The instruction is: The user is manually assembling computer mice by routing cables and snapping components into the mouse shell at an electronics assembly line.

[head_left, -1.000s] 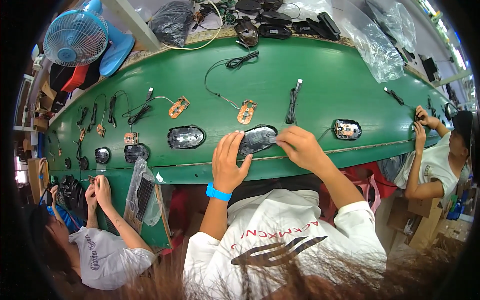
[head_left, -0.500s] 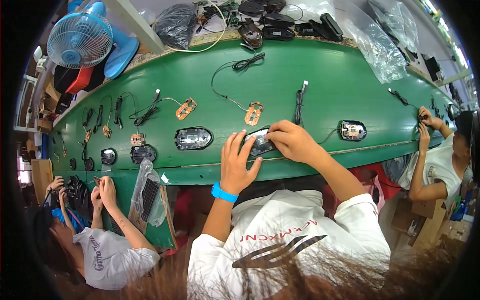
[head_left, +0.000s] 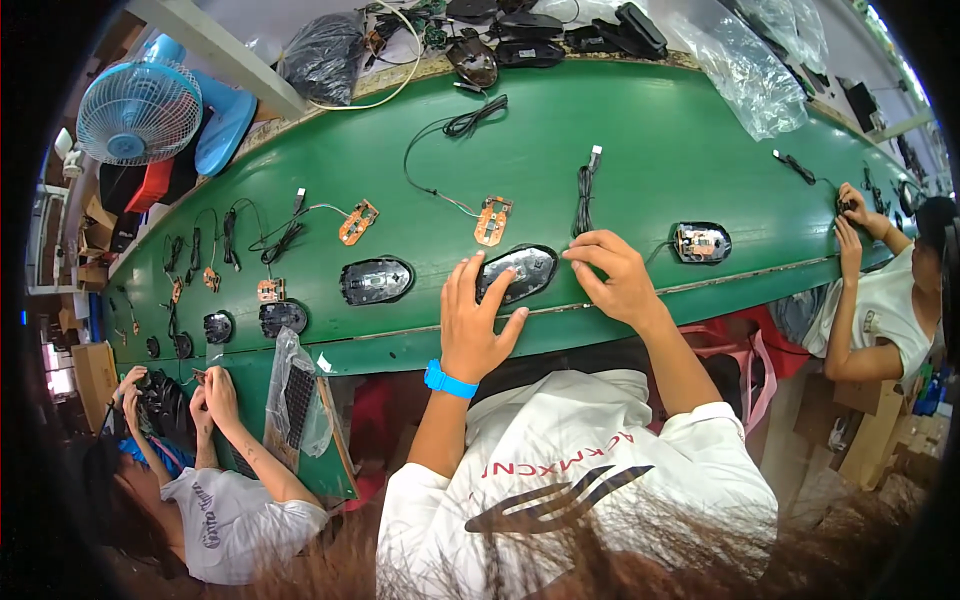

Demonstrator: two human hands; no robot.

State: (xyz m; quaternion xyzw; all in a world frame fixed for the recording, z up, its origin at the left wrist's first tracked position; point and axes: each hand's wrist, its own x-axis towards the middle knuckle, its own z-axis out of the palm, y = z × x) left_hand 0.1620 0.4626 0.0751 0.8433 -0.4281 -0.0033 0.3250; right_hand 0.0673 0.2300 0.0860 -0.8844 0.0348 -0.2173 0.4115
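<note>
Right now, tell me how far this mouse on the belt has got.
Done: the black mouse base lies on the green belt, with what looks like its cable running off to the right. In hand: the left hand touches its near end and the right hand its right end. Left: no top cover on it; an orange circuit board lies loose just behind.

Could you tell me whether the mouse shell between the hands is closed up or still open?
Open: the mouse shell lies with its hollow inside facing up, uncovered.
</note>
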